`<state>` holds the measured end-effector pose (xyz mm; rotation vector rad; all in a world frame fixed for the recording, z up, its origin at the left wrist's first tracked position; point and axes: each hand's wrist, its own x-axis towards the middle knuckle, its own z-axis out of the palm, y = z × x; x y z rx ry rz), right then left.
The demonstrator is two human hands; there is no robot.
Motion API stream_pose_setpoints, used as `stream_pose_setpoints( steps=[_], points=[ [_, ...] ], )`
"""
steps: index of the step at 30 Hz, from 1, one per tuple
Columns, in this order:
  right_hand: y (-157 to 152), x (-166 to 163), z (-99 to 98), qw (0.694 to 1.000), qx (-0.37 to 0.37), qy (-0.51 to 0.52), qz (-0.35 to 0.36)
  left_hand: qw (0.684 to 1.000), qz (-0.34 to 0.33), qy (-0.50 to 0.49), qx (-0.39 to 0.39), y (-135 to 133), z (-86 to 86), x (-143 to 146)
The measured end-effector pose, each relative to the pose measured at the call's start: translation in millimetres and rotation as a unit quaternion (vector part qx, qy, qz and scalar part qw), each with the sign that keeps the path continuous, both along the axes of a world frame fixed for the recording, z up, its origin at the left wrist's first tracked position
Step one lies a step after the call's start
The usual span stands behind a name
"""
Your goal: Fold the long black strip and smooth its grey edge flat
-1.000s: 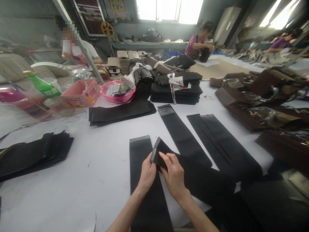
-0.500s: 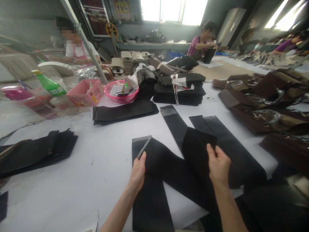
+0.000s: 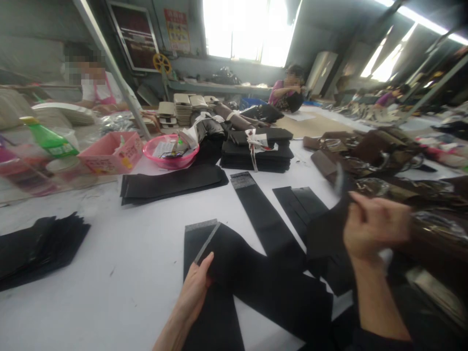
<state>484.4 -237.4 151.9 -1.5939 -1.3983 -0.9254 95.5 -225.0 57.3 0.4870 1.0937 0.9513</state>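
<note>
My left hand point(image 3: 199, 275) pinches a long black strip point(image 3: 263, 278) near its end, thumb on top. That end has a narrow grey edge, and the strip runs to the right, lying across another black strip point(image 3: 214, 317) with a grey end band. My right hand point(image 3: 376, 226) is raised at the right, fingers closed on a black panel point(image 3: 327, 231). A blurred grey edge shows at this panel's top. Whether it joins the left strip I cannot tell. Between and beyond my hands lie a black strip with a grey end point(image 3: 263, 214) and several overlapping black pieces point(image 3: 302, 204).
Stacks of black panels lie at left point(image 3: 40, 248), behind point(image 3: 171, 184) and tied at the back point(image 3: 256, 153). A pink basin point(image 3: 171, 158), pink box point(image 3: 109, 153) and green bottle point(image 3: 51, 139) stand back left. Brown bags point(image 3: 365, 151) crowd the right. Other people sit across the table point(image 3: 146, 273).
My right hand has moved right and up, swinging the black panel away from the left strip. My left hand keeps its hold. The camera view has shifted, with more ceiling in view.
</note>
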Motion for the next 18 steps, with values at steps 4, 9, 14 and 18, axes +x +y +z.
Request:
stream_pose_setpoints(
  steps=[4,9,14,18],
  points=[
    [57.6,-79.5,-35.3,0.984,-0.174,0.002,0.050,0.999,0.017,0.021,-0.035,-5.6,2.5,0.3],
    [85.1,-126.0,-97.0,0.947,-0.278,0.078,0.141,0.997,0.031,0.014,-0.063,-11.8,16.1,3.2],
    [73.3,-143.5,-113.0,0.930,-0.286,0.071,0.218,0.997,0.037,0.000,-0.066,-15.4,21.9,4.6],
    [55.8,-133.2,-111.4,0.895,-0.276,0.119,0.329,0.996,0.048,0.006,-0.080,-16.2,11.6,1.9]
  ],
)
